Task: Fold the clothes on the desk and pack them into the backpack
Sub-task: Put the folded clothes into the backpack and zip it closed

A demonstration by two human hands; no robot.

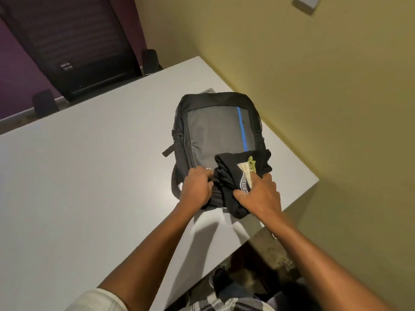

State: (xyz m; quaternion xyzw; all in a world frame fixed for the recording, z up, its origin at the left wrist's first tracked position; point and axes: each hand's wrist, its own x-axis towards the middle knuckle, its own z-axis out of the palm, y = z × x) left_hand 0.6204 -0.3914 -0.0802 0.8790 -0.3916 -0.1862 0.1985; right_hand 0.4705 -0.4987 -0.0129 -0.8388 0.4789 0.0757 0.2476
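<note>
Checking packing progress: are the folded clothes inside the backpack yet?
Not yet. The folded clothes lie on top of the backpack, gripped by the right hand; the left hand grips its near edge.

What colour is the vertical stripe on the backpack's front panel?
Bright blue, running down the grey panel of the backpack; seen in the head view, the only one.

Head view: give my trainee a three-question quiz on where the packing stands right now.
1. True or false: the folded black clothes bundle is fully inside the grey and black backpack with a blue stripe.
2. Which hand holds the bundle? A) left hand B) right hand
3. What does the backpack lie on?

Key:
1. False; it lies over the backpack's near end.
2. B; the left grips the backpack's near edge.
3. The white desk.
</note>
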